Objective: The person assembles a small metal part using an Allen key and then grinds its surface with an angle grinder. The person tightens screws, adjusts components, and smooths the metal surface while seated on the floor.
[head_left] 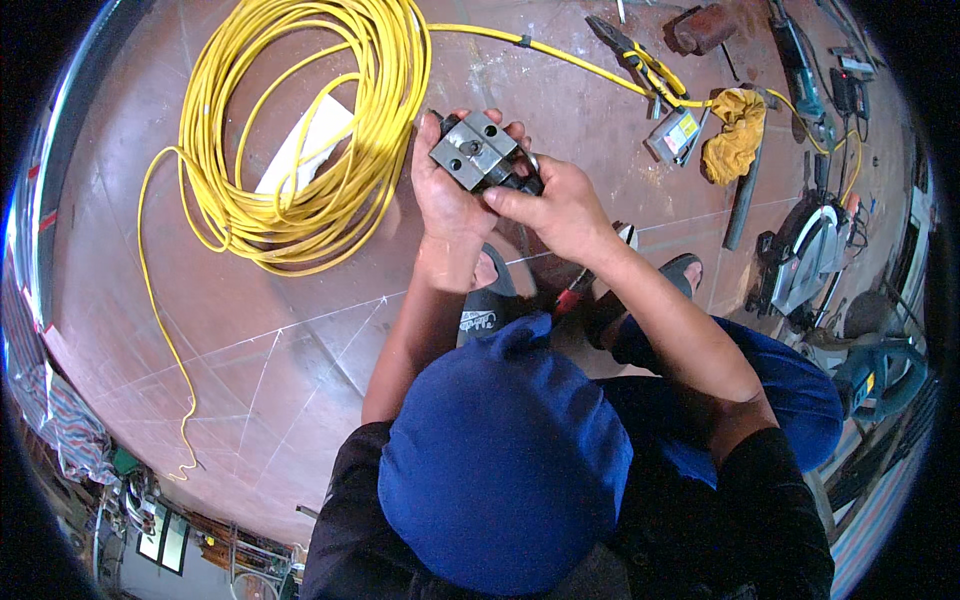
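Observation:
A grey metal block (474, 150) with several round holes and dark fittings on its sides is held up between my two hands; its exact kind I cannot make out. My left hand (446, 200) cradles it from below, with fingertips showing behind its far edge. On the block's right side, my right hand (556, 207) closes round a black part (522, 176), the thumb pressed along the near side. The fingers partly hide this black part. Beneath my right wrist, a tool with a red handle (570, 296) lies low by my feet.
A large coil of yellow cable (215, 160) lies left on the reddish floor, around a white sheet (318, 140). Pliers (640, 55), a yellow cloth (735, 135), a dark tube (741, 210), an angle grinder (797, 65) and a circular saw (808, 255) lie at right.

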A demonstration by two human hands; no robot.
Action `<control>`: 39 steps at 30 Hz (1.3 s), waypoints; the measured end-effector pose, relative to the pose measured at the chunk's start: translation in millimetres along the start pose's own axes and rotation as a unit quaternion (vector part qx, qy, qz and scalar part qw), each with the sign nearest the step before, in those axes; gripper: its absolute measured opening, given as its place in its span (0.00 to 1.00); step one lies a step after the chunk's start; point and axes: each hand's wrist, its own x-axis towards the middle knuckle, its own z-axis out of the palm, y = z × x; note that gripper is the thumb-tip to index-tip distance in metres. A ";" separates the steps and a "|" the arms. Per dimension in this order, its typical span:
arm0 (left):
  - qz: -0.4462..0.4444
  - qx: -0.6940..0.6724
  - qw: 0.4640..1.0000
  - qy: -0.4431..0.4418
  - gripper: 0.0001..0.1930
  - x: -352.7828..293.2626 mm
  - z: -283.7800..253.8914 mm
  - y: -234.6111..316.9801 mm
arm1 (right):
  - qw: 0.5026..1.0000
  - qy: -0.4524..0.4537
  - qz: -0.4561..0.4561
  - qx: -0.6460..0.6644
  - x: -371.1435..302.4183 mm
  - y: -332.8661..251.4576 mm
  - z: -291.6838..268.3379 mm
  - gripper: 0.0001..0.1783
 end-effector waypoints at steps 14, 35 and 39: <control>0.079 0.209 0.975 0.015 0.23 15.5 4.7 -2.4 | 0.994 0.087 -0.053 0.034 0.7 14.0 8.9 0.17; 0.043 0.177 0.983 0.012 0.28 -7.9 3.4 -9.2 | 0.987 -0.008 0.012 0.161 1.2 24.5 10.6 0.22; 0.031 0.151 0.988 0.031 0.26 -9.4 5.3 -14.0 | 0.986 0.001 0.052 0.160 -4.7 22.2 12.7 0.22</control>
